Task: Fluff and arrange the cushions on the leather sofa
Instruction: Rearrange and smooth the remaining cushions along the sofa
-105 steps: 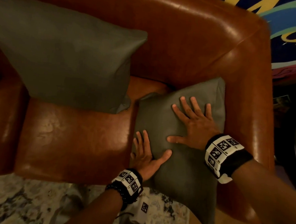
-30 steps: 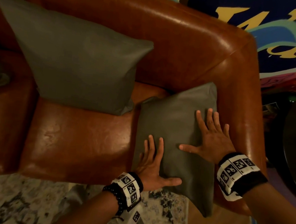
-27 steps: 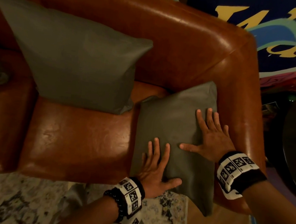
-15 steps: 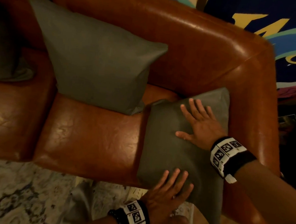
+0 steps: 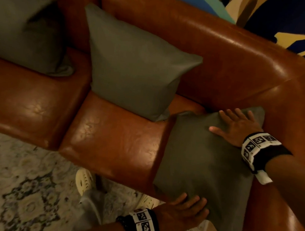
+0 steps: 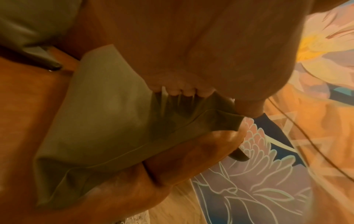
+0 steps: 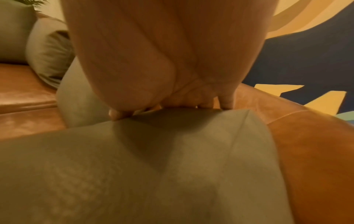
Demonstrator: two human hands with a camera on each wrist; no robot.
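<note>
Right hand (image 5: 238, 127) spread flat, pressing upper part of matte grey-green cushion (image 5: 204, 166). Left hand (image 5: 185, 211) fingers curled, gripping its near edge, fabric puckered. Square cushion lies against armrest of glossy, creased brown leather sofa (image 5: 115, 139). Second cushion (image 5: 136, 66) leans on backrest.

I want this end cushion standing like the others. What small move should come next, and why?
Probably tip the end cushion up against the backrest. It lies flat beside the armrest, while the middle cushion leans upright. The left hand grips its front edge, and the right hand lies flat near its back edge.
</note>
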